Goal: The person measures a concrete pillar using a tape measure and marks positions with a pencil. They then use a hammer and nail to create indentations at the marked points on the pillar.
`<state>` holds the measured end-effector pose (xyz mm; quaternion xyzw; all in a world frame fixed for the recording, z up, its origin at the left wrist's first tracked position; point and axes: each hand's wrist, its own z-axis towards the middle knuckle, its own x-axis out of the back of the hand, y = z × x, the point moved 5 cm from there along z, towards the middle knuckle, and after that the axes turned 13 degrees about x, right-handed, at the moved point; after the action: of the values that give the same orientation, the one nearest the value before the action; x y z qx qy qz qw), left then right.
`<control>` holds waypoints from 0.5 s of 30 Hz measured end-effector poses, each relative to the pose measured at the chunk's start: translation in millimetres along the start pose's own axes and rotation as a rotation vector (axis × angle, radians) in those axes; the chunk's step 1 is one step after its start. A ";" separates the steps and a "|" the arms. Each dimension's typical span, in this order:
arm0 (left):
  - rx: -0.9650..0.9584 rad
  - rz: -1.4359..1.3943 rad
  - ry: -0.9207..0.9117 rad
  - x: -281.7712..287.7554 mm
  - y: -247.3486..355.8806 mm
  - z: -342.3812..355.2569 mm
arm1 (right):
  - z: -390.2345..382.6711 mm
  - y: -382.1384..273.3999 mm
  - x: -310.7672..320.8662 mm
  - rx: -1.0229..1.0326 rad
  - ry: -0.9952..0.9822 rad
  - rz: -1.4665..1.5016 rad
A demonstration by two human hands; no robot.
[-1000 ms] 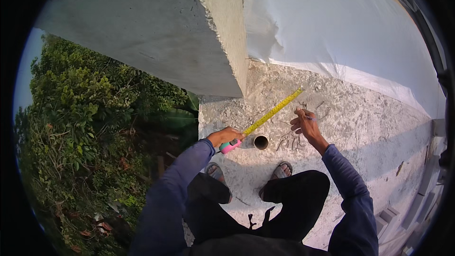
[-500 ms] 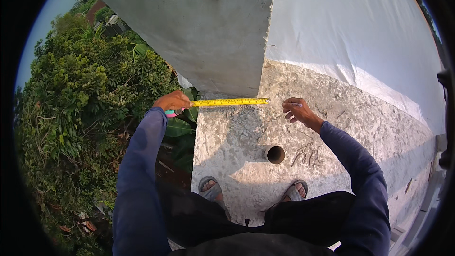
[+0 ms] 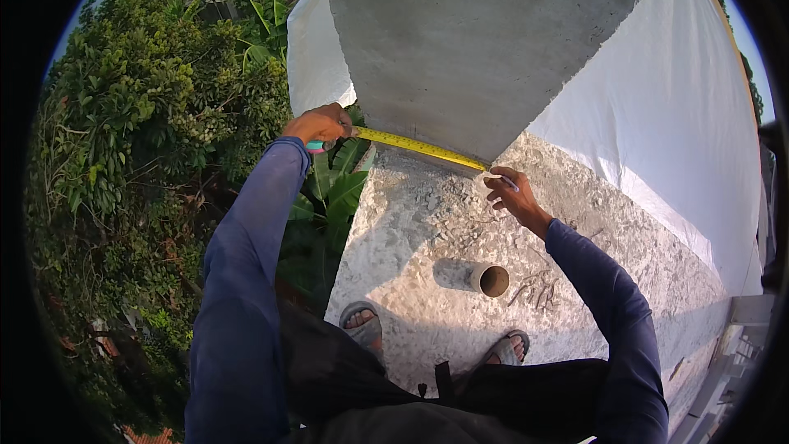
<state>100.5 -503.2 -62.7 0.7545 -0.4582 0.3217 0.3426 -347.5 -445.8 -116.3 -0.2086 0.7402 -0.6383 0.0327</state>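
Observation:
My left hand (image 3: 319, 124) is closed round a tape measure (image 3: 316, 146), whose teal and pink case shows only in part below the fingers. Its yellow blade (image 3: 419, 146) stretches rightward along the foot of a grey wall block (image 3: 485, 41), sloping down to the block's near corner. At the blade's free end is my right hand (image 3: 516, 195), its fingers closed on a slim, pale pen-like marker (image 3: 510, 183). The fingertips are right by the blade's tip; whether they touch it I cannot tell.
A short round pipe (image 3: 493, 280) sticks up from the rough concrete ledge (image 3: 411, 255) between my sandalled feet. The ledge drops off at the left toward trees and banana leaves (image 3: 341, 185). White sheeting (image 3: 657, 107) covers the right side. Rubble and twigs (image 3: 538, 288) lie about.
The view has swung, and the block now shows more squarely. The blade has gone from level to slanting against the block's foot. My right hand has come closer to its free end.

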 end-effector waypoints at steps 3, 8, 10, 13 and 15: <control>0.017 0.072 0.007 -7.2 -8.9 29.4 | 5.4 -4.3 -1.7 0.032 0.004 0.021; -0.046 0.002 0.044 -14.6 -12.9 48.5 | 12.0 -1.8 -1.7 0.077 0.064 -0.127; -0.005 0.062 -0.016 -15.3 -9.2 47.5 | 15.2 1.5 -0.9 0.078 0.095 -0.190; -0.004 0.048 -0.067 -12.9 -3.2 41.4 | 19.2 4.4 -2.0 0.129 0.101 -0.232; -0.028 0.004 -0.105 -13.9 -1.7 39.8 | 20.0 5.7 -1.8 0.149 0.113 -0.264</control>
<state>103.7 -528.3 -96.5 0.7645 -0.4815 0.2760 0.3279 -341.1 -463.3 -125.9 -0.2647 0.6576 -0.7011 -0.0776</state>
